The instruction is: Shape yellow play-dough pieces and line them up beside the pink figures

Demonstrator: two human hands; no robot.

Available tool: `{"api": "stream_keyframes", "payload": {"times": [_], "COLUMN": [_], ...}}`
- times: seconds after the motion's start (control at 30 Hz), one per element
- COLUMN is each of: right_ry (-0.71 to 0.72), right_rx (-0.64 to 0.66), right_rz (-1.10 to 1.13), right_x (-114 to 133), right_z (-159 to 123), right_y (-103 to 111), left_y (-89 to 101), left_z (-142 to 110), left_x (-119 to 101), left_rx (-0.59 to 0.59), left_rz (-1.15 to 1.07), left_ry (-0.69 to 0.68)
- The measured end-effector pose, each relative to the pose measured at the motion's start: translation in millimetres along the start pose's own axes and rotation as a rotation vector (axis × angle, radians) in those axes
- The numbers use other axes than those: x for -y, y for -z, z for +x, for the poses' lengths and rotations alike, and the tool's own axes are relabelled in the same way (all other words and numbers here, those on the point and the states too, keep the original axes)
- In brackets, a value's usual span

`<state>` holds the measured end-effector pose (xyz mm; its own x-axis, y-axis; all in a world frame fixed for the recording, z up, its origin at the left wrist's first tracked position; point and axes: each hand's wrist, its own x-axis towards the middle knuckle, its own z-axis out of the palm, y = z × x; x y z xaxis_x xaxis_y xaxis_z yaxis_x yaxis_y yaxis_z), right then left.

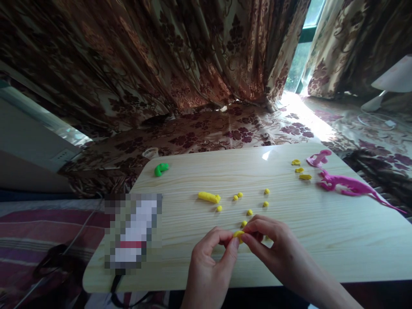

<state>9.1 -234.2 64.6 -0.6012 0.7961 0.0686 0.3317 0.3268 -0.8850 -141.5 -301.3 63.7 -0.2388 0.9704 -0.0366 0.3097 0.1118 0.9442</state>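
Note:
Between the fingertips of my left hand (212,255) and my right hand (275,240) is a small piece of yellow modelling clay (238,234). Both hands pinch it just above the near part of the table. Right beyond my fingers lies a yellow clay ball (244,223), and another yellow bit is partly hidden by my right hand. Several more little balls dot the tabletop, among them one ball (249,212) farther off. A thick yellow clay roll (208,197) lies past my left hand, with a ball (219,208) beside its right end.
The light wooden table (180,240) has a bent green clay piece (161,169) at its far left. Flattened yellow pieces (304,177) lie at the right, near a magenta lizard-like figure (350,185) and a pink clay shape (319,158). A blurred-out device (137,234) rests on the left.

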Motion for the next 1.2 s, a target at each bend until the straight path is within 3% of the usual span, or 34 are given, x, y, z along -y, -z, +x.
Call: {"api": "stream_keyframes", "payload": {"times": [0.17,0.3,0.5,0.6,0.8,0.97,1.2], "right_ry": [0.016,0.024,-0.013,-0.032,0.026,0.033,0.048], "right_rx": [0.003,0.034,-0.050,-0.025,-0.035,0.001,0.004], "right_rz": [0.050,0.029,0.054,0.071,0.064,0.066,0.039], "right_x": [1.1,3.3,3.6,2.2,4.4,7.5,7.3], "right_z": [2.1,3.3,1.0,0.6,4.0,4.1,2.0], "right_y": [2.9,4.2,3.0,2.5,4.2,3.7,2.0], "left_y": [-1.8,-3.6,-6.2,-8.9,-8.0,-5.1,-4.2], "left_z": [-0.3,-0.4,1.1,1.7,0.5,0.3,1.0], "left_x": [-1.2,-1.9,0.2,0.2,1.2,2.5,-0.9], "left_rx": [-0.005,-0.085,-0.045,-0.054,-0.063,-0.021,0.006], "left_rz": [0.040,0.071,-0.247,-0.390,-0.149,-0.251,-0.209], "left_ry": [-0.027,-0.069,0.172,0.237,0.071,0.144,0.149]}}
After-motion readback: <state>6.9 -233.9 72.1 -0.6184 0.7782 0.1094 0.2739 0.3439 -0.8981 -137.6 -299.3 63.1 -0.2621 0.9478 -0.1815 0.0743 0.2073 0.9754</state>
